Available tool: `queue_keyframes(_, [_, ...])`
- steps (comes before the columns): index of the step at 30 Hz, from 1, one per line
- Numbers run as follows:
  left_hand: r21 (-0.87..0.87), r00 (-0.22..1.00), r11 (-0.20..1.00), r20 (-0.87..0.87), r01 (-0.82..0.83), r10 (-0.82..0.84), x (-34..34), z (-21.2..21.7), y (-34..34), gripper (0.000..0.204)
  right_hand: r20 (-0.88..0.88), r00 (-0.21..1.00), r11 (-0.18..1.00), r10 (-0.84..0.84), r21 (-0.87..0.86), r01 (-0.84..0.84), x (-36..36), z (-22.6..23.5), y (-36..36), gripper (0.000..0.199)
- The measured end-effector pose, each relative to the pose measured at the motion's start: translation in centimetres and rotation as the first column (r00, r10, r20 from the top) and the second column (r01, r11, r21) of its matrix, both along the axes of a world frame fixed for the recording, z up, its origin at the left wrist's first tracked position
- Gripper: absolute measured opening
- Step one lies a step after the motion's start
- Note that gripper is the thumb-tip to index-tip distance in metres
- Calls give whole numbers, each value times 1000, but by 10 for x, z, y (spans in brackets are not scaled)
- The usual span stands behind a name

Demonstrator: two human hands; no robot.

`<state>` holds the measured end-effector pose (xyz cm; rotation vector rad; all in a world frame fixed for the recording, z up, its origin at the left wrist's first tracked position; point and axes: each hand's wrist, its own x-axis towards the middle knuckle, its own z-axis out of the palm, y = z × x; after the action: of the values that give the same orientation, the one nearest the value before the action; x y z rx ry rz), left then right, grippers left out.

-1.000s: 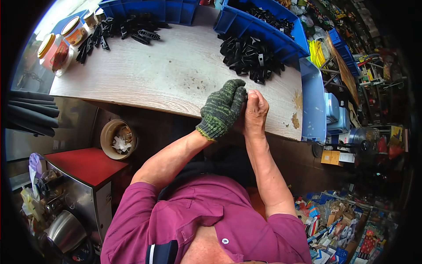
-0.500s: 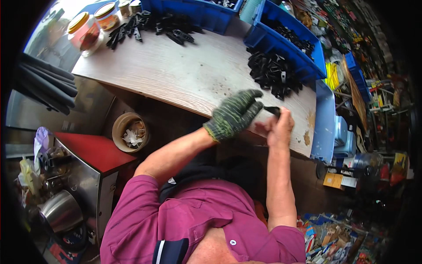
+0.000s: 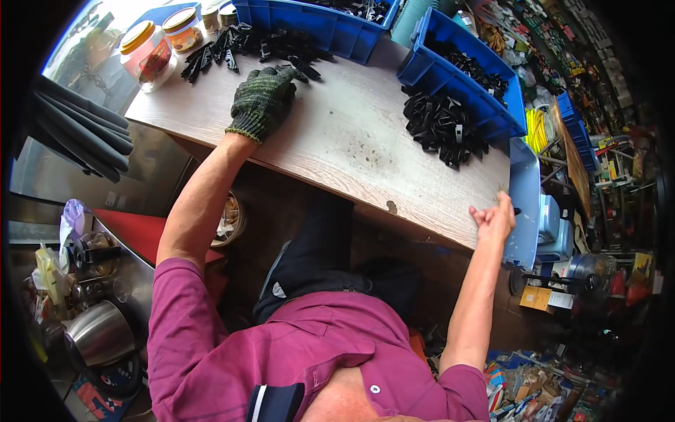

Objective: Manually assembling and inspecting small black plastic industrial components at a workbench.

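Note:
My left hand (image 3: pixel 263 104), in a green-and-black knit glove, reaches over the far left of the table. Its stretched fingertips touch a black plastic clip-like piece (image 3: pixel 305 69) at the edge of a loose pile (image 3: pixel 281 46); the thumb is hidden. Bare, my right hand (image 3: pixel 496 219) hangs at the table's right edge beside a light-blue bin (image 3: pixel 522 235). Thumb and forefinger stand apart there. A small black piece (image 3: pixel 517 211) shows just past the hand; whether it touches the fingers I cannot tell. Another heap of black pieces (image 3: pixel 443 130) lies at the right of the table.
Two blue crates (image 3: pixel 460 77) (image 3: pixel 330 32) of black parts stand along the back of the wooden table (image 3: pixel 330 126). Lidded jars (image 3: pixel 146 56) sit at the far left corner. Below the table edge are a waste bucket (image 3: pixel 235 221) and a red-topped cabinet (image 3: pixel 133 232).
My hands were together over the table's front edge with a black piece at the right fingers. The left has swung far left to the pile; the right has moved right toward the light-blue bin.

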<state>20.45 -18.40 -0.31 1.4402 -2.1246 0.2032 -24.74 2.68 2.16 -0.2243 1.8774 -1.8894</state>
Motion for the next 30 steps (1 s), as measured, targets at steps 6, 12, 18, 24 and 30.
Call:
queue_keyframes(6, [109,999,993,8,44,-45,-22,20,5,28,-79,931,927,356,156,-341,28,-9,-30,29])
queue_keyframes(12, [129,997,991,67,26,-35,-23,21,22,26,-237,837,830,493,415,-372,52,-1,-53,28])
queue_keyframes(18, [-33,968,969,-63,243,-245,-36,7,32,16,-350,755,785,555,521,-336,55,1,-61,20])
queue_keyframes(24, [-30,989,989,29,145,-144,-39,12,34,21,-423,725,798,544,529,-290,52,-7,-58,19])
queue_keyframes(30, [-244,941,954,-245,174,-235,-60,-3,44,23,-230,838,844,496,354,-402,45,-8,-45,22])
